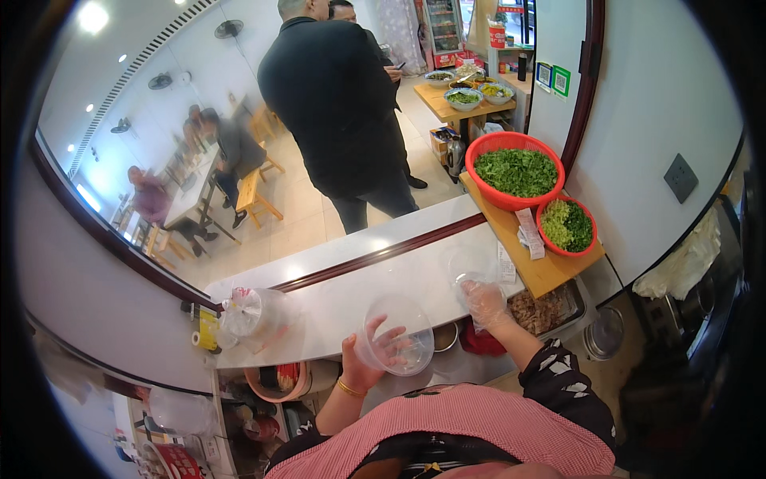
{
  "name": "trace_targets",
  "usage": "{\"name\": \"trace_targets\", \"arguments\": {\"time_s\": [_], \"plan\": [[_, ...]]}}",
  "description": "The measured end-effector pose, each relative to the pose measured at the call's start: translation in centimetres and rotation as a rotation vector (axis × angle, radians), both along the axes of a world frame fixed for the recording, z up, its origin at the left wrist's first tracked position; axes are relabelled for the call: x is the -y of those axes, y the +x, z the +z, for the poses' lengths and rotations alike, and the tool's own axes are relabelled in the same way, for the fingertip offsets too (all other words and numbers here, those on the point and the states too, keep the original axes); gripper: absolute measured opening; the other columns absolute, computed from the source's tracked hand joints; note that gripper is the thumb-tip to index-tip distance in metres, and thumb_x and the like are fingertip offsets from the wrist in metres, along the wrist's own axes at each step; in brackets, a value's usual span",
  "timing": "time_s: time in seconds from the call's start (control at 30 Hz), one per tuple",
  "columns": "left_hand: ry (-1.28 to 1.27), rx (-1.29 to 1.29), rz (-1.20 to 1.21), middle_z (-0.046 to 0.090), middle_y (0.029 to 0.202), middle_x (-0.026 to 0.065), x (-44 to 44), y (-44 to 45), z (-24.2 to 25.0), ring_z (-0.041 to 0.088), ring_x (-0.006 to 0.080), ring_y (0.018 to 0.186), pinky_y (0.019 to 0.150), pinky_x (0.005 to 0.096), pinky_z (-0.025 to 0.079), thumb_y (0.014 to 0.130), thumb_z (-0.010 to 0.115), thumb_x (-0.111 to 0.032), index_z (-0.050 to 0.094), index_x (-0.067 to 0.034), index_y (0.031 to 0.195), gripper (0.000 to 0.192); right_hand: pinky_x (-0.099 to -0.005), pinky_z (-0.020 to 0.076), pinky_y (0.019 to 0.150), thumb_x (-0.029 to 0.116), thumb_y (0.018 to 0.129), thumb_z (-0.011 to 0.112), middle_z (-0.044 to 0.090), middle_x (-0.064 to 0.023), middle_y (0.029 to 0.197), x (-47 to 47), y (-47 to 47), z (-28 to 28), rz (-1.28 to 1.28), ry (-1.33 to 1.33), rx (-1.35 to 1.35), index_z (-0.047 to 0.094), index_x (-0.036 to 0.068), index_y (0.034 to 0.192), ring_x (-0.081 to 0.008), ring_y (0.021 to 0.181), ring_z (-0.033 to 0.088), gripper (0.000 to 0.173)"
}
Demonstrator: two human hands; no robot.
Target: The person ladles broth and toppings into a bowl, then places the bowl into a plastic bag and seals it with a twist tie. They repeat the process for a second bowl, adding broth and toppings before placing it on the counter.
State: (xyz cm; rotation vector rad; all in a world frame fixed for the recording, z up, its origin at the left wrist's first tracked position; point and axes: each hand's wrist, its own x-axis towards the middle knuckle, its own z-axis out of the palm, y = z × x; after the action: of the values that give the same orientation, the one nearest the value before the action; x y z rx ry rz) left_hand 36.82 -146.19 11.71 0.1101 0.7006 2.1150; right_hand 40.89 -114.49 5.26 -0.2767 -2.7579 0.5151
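Observation:
My left hand (366, 346) holds a transparent plastic bowl (416, 344) tilted on its side in front of the pink checked apron, its fingers showing through the plastic. A thin see-through glove covers my right hand (483, 302). That hand grips the near edge of a transparent round plastic piece (473, 263) over the white counter (353, 287); I cannot tell whether it is a lid or a second bowl. Below and right of the gloved hand is a metal tray of chopped cooked meat (538, 308), partly under a wooden board (526, 251).
Red baskets of chopped greens (516, 172) and cut scallions (567, 226) stand on the board beside printed receipts (529, 233). A knotted plastic bag (251, 317) sits at the counter's left end. Beyond it, people stand (335, 108) and sit at a table (191, 185).

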Motion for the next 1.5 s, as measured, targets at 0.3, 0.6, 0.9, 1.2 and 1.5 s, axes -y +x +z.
{"name": "trace_targets", "arguments": {"time_s": [0.3, 0.6, 0.9, 1.2, 1.5], "plan": [[0.012, 0.119, -0.014, 0.038, 0.146, 0.0216, -0.7, 2.8, -1.4, 0.042, 0.0423, 0.129, 0.108, 0.0588, 0.032, 0.078, 0.058, -0.064, 0.032, -0.019, 0.147, 0.086, -0.0338, 0.0498, 0.082, 0.021, 0.088, 0.065, 0.064, -0.0092, 0.101, 6.5, 2.1, 3.2, 0.141, -1.184, -0.053, 0.062, 0.006, 0.109, -0.0219, 0.094, 0.062, 0.026], [-0.582, -0.038, 0.134, 0.049, 0.134, 0.0151, 2.3, 4.0, -2.5, 0.058, 0.0312, 0.114, 0.090, 0.0459, 0.052, 0.092, 0.052, -0.044, 0.036, -0.011, 0.143, 0.063, -0.0262, 0.0412, 0.063, 0.006, 0.080, 0.059, 0.047, 0.0024, 0.073, 12.2, 4.2, 3.5, 0.005, -1.128, 0.319, 0.051, 0.005, 0.082, -0.0083, 0.071, 0.043, 0.008], [-0.529, -0.080, 0.343, 0.048, 0.131, 0.0216, 12.7, 5.6, -4.1, 0.064, 0.0354, 0.103, 0.082, 0.0446, 0.057, 0.083, 0.069, -0.036, 0.024, -0.008, 0.147, 0.082, -0.0274, 0.0475, 0.058, 0.012, 0.086, 0.062, 0.057, -0.0005, 0.076, 14.4, 7.5, 2.5, 0.026, -1.634, 0.313, 0.057, -0.001, 0.104, -0.0090, 0.065, 0.054, 0.023], [-0.608, -0.259, 0.678, 0.047, 0.130, 0.0197, 15.8, 4.1, -4.9, 0.060, 0.0333, 0.109, 0.088, 0.0439, 0.053, 0.085, 0.068, -0.037, 0.027, -0.005, 0.144, 0.079, -0.0470, 0.0519, 0.080, 0.025, 0.082, 0.061, 0.062, -0.0201, 0.106, 12.2, 5.0, -3.2, 0.086, -0.137, 0.235, 0.063, 0.005, 0.104, -0.0367, 0.097, 0.062, 0.030], [-0.483, -0.241, 0.594, 0.045, 0.129, 0.0195, 11.4, 2.1, -5.0, 0.058, 0.0336, 0.107, 0.087, 0.0454, 0.054, 0.080, 0.072, -0.046, 0.026, -0.006, 0.143, 0.088, -0.0469, 0.0553, 0.079, 0.012, 0.085, 0.051, 0.067, -0.0233, 0.104, 16.6, 1.8, -4.9, 0.025, -0.103, 0.806, 0.069, 0.002, 0.096, -0.0364, 0.094, 0.068, 0.023]]}}
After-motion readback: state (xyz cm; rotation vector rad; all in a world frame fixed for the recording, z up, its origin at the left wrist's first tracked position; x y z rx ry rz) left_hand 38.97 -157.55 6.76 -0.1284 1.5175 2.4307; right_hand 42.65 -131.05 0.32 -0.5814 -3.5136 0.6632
